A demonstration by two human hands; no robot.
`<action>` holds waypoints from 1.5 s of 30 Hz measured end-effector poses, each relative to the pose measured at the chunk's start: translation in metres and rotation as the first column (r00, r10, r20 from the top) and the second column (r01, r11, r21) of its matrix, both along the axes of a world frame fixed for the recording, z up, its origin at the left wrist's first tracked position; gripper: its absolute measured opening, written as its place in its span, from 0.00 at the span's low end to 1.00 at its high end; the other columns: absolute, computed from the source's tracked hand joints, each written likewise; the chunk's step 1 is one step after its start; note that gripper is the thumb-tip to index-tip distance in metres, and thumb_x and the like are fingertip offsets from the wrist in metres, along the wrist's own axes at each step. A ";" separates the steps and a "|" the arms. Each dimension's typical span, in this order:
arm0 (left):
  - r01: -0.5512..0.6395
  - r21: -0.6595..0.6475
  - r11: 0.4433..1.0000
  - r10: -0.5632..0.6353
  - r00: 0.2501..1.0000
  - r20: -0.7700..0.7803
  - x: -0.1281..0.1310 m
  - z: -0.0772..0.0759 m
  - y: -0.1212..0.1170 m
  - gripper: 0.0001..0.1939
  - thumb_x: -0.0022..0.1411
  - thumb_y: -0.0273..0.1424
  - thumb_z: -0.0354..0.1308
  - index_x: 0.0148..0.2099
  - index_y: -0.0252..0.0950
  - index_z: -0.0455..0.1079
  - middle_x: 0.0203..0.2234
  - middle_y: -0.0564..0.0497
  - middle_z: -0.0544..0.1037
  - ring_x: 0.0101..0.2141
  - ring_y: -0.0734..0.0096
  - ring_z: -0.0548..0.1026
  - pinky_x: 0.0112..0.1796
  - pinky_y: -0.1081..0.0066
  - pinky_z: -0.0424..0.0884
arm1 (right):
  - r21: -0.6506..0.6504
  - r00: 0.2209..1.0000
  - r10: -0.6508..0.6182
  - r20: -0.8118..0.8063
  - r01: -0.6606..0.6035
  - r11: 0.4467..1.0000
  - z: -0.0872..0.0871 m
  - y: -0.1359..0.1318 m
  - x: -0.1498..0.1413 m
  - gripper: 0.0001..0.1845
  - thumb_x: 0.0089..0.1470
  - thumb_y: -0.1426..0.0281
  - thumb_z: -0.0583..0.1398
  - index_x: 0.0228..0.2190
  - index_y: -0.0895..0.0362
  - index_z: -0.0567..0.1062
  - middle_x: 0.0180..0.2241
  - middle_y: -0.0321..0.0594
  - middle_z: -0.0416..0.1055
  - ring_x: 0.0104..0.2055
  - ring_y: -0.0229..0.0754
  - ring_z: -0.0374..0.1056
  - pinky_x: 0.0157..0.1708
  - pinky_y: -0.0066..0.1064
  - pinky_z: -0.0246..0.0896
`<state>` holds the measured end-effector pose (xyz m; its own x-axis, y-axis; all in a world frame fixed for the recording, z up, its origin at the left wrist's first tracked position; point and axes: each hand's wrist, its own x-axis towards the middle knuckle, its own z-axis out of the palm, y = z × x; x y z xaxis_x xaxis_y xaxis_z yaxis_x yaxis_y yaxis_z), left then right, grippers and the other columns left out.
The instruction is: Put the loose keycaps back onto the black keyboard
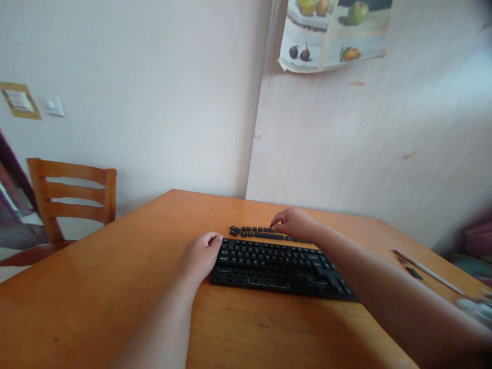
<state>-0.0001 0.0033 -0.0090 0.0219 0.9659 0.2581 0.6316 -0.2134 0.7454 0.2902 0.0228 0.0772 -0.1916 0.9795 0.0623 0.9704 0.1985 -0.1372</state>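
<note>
A black keyboard [277, 266] lies on the orange wooden table [115, 287]. Behind it, loose black keycaps [251, 231] sit in rows on the table. My left hand [200, 254] rests curled against the keyboard's left edge, steadying it. My right hand [294, 224] reaches over the keyboard to the row of loose keycaps, fingers pinched down on one of them; the cap itself is mostly hidden by the fingertips.
A wooden chair [71, 197] stands at the table's left. Thin tools [418, 266] lie near the right edge. A fruit poster [334, 33] hangs on the wall behind, with a light switch [52, 106] at left.
</note>
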 end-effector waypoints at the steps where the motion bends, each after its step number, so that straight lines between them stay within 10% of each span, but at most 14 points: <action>1: 0.000 0.003 1.000 0.000 1.000 -0.001 0.000 0.000 0.001 0.20 0.63 0.46 0.48 0.41 0.41 0.76 0.38 0.49 0.81 0.39 0.61 0.77 0.39 0.69 0.68 | 0.015 0.999 0.032 0.003 -0.032 0.999 0.001 -0.013 -0.002 0.13 0.53 0.63 0.60 0.38 0.50 0.82 0.37 0.38 0.79 0.38 0.41 0.71 0.35 0.28 0.60; 12: 0.017 0.034 0.999 -0.017 1.000 -0.009 -0.002 -0.003 0.002 0.21 0.63 0.47 0.47 0.40 0.41 0.76 0.37 0.48 0.81 0.38 0.62 0.77 0.38 0.70 0.67 | 0.034 0.979 0.184 0.085 -0.188 0.982 -0.017 -0.102 -0.025 0.13 0.57 0.62 0.56 0.38 0.49 0.80 0.39 0.35 0.78 0.42 0.43 0.72 0.40 0.30 0.60; 45: -0.011 0.035 0.999 0.011 1.000 -0.006 0.001 0.000 0.000 0.19 0.63 0.45 0.48 0.40 0.41 0.76 0.37 0.48 0.82 0.38 0.62 0.77 0.38 0.70 0.66 | 0.129 0.949 0.068 0.308 -0.113 0.985 -0.032 -0.117 -0.053 0.18 0.62 0.66 0.50 0.32 0.54 0.78 0.33 0.44 0.77 0.37 0.45 0.72 0.34 0.31 0.59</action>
